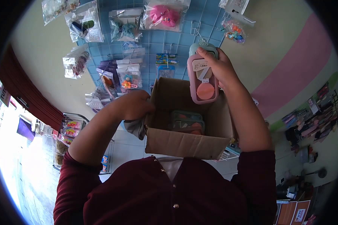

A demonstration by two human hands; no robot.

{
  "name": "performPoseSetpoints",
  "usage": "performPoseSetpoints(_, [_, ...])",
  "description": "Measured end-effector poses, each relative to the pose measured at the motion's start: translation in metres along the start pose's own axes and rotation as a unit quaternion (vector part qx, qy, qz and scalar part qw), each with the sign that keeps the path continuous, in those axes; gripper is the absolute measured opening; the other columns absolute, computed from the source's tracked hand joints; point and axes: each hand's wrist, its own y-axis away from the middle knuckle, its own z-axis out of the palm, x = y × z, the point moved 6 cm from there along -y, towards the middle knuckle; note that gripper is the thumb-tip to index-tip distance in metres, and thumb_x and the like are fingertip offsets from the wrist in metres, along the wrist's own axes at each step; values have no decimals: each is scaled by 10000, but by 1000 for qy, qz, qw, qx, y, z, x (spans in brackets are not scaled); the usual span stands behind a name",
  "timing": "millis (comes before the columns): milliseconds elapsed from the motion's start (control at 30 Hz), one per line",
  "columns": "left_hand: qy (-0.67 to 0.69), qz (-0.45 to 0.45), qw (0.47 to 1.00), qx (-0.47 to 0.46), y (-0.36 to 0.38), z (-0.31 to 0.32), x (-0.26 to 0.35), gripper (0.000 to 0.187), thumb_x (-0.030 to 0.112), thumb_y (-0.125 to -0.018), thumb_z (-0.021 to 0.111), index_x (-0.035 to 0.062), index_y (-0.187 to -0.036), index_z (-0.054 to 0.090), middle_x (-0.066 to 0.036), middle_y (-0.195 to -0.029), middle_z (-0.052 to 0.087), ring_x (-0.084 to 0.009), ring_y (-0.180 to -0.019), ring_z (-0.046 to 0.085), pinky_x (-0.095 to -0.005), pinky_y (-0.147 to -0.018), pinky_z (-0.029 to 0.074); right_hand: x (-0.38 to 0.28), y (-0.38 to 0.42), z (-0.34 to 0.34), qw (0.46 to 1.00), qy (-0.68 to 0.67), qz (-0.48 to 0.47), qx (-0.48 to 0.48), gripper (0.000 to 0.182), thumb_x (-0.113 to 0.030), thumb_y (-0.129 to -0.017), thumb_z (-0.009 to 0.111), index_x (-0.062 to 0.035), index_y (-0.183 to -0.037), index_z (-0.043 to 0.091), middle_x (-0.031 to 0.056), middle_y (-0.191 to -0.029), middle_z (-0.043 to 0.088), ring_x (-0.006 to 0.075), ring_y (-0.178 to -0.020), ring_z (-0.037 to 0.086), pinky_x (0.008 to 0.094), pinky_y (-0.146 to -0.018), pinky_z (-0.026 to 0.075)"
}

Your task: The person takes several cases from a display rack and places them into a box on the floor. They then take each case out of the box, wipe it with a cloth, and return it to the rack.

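My right hand (pixel 221 67) is closed on a pink-rimmed case (pixel 204 79) with a clear front and round orange and beige pieces inside. Behind it, a mint green case (pixel 210 48) shows at the top, in the same grip. Both are above the right back part of an open cardboard box (pixel 184 144). More clear-lidded cases (pixel 188 120) lie on the bottom of the box. At the box's left wall is my left hand (pixel 139 106), its fingers bent against the edge and partly hidden. A grey cloth (pixel 135 128) hangs just below that hand.
A blue wire grid (pixel 150 39) hung with bagged accessories stands on the wall ahead. On the left are a wire rack (pixel 69 129) with packets and a dark red curtain (pixel 30 84). Hanging goods (pixel 308 112) line the right wall.
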Motion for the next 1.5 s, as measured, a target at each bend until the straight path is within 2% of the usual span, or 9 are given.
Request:
performPoseSetpoints(167, [-19, 5, 1000, 8, -5, -16, 21, 407, 306, -807, 585, -32, -1022, 651, -265, -1096, 582, -388, -1051, 567, -390, -900, 448, 1, -5, -3, 999, 31, -2, -31, 595, -378, -741, 774, 21, -1102, 523, 118, -970, 625, 185, -833, 659, 309, -711, 556])
performPoseSetpoints(233, [32, -24, 997, 69, -9, -19, 16, 452, 238, -721, 638, -81, -1042, 631, -231, -987, 644, -302, -910, 636, -351, -825, 479, 1, -5, -5, 998, 36, -10, -42, 600, -362, -731, 779, 22, -1112, 519, 122, -984, 625, 189, -850, 657, 313, -727, 553])
performPoseSetpoints(333, [14, -39, 998, 53, -8, -17, 25, 386, 288, -810, 578, -31, -1012, 657, -265, -1095, 579, -385, -1053, 565, -386, -912, 442, 2, -6, -8, 998, 50, -23, -36, 605, -318, -714, 784, 23, -1132, 510, 132, -1005, 625, 201, -875, 653, 324, -758, 546])
performPoseSetpoints(533, [12, 10, 998, 56, -5, -18, 40, 465, 312, -766, 609, -106, -968, 635, -279, -1058, 593, -383, -1020, 581, -386, -867, 460, 4, -7, -11, 996, 49, -41, -65, 618, -281, -700, 789, 22, -1151, 496, 136, -1034, 622, 214, -919, 642, 339, -799, 533])
performPoseSetpoints(633, [40, -32, 995, 89, -13, -17, 27, 441, 227, -725, 641, -96, -1024, 638, -221, -977, 652, -286, -889, 643, -338, -816, 486, 4, -8, -11, 993, 61, -39, -95, 636, -279, -738, 778, 28, -1190, 454, 141, -1051, 619, 216, -943, 634, 333, -830, 519])
performPoseSetpoints(800, [46, -16, 996, 73, -14, -17, 26, 470, 314, -754, 616, -109, -957, 636, -277, -1026, 604, -382, -993, 591, -379, -849, 465, 6, -8, -10, 988, 47, -19, -143, 577, -274, -860, 685, 11, -1258, 380, 144, -1072, 615, 215, -972, 623, 338, -896, 471])
performPoseSetpoints(1067, [28, -7, 997, 73, -14, -17, 31, 475, 307, -746, 620, -113, -967, 634, -274, -1014, 611, -373, -972, 600, -378, -835, 469, 4, -6, -11, 990, 56, -7, -132, 570, -261, -871, 669, -9, -1284, 368, 156, -1139, 576, 213, -1019, 598, 344, -883, 477])
performPoseSetpoints(1133, [-2, 4, 997, 78, -12, -17, 35, 416, 229, -738, 636, -71, -1026, 646, -214, -1017, 637, -297, -944, 623, -337, -839, 471, 3, -4, -10, 990, 52, -4, -133, 571, -255, -871, 670, -17, -1286, 360, 158, -1150, 567, 214, -1024, 594, 344, -876, 482])
performPoseSetpoints(1500, [62, -7, 996, 67, -9, -8, 28, 461, 295, -758, 603, -98, -997, 640, -266, -978, 639, -356, -929, 632, -376, -812, 484, -11, -1, -24, 958, 233, -167, -16, 554, -292, -750, 782, -28, -1103, 446, 162, -1081, 547, 261, -944, 586, 353, -810, 486])
